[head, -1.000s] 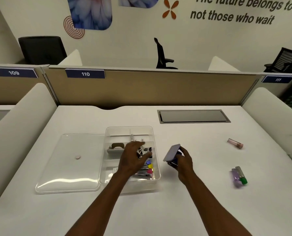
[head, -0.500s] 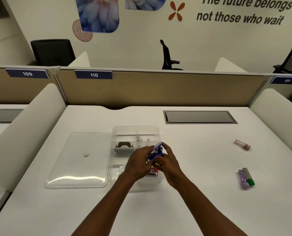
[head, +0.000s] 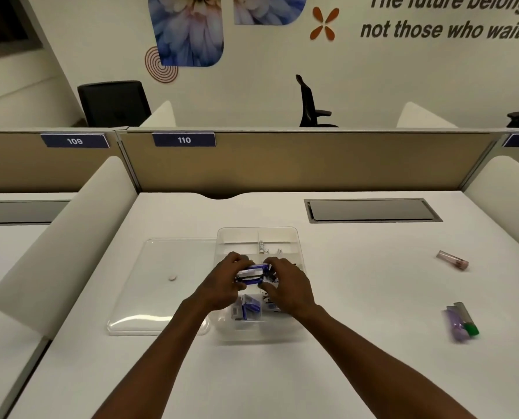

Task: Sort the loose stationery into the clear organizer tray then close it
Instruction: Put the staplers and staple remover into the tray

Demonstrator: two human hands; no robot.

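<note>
The clear organizer tray [head: 285, 232] stands in the middle of the white desk, with small items in its compartments. Both my hands are over its middle. My left hand [head: 223, 282] and my right hand [head: 285, 285] together grip a small blue and white box [head: 252, 272] held flat just above the tray. More small blue boxes [head: 247, 308] lie in the near compartment below it. The clear lid [head: 161, 285] lies flat on the desk, touching the tray's left side. Three loose items lie at the right: a pink tube [head: 453, 260], and a purple item [head: 456, 326] beside a green-capped one [head: 468, 323].
Padded white dividers flank the desk on the left [head: 58, 246] and right [head: 506, 189]. A tan partition [head: 297, 161] closes the back. A grey cable hatch [head: 371, 210] is set into the desk behind the tray. Bare desk lies between the tray and the loose items.
My right hand has carried the blue and white box from the tray's right side over the tray. My left hand has joined it on the box.
</note>
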